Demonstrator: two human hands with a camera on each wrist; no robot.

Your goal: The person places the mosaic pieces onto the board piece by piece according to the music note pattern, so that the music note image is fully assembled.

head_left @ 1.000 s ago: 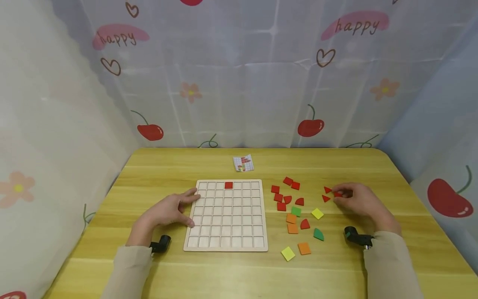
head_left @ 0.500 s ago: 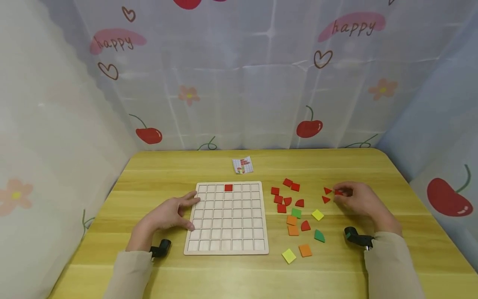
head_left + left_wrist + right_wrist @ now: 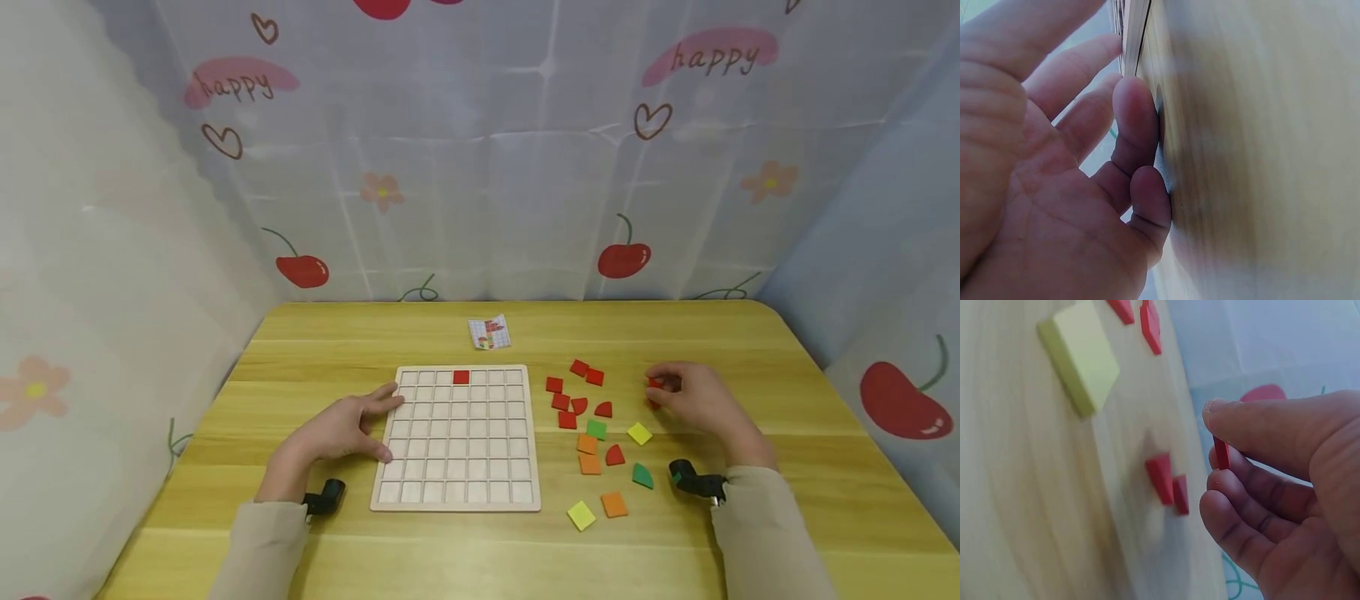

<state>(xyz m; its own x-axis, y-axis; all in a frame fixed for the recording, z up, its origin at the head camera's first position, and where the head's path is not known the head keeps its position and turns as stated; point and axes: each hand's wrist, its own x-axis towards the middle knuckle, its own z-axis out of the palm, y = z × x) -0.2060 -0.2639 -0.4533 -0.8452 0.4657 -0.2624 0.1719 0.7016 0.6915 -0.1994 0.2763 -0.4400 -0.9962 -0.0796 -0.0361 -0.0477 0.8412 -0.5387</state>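
Note:
My right hand (image 3: 697, 400) pinches a small red tile (image 3: 1221, 454) between thumb and fingertips. In the right wrist view the tile is seen edge-on, partly covered by the fingers. Two small red pieces (image 3: 1161, 478) lie on the table just below it. At the left edge of a pale wooden grid board (image 3: 457, 507), my left hand (image 3: 337, 429) rests with thumb and fingers spread, touching its rim. One red square (image 3: 461, 377) sits in the board's top row. The left wrist view shows the board's side edge (image 3: 1136, 37) at the fingers.
Between board and right hand lie several red squares (image 3: 554, 385) and red quarter-circles (image 3: 615, 455). Nearby are orange squares (image 3: 614, 504), yellow squares (image 3: 581, 515), a green square (image 3: 597, 429) and a green rounded piece (image 3: 642, 475). A small printed pattern card (image 3: 490, 332) lies behind the board.
My right hand, with the red tile in it, has moved left, over the two small red triangles. The left hand stays at the board's edge.

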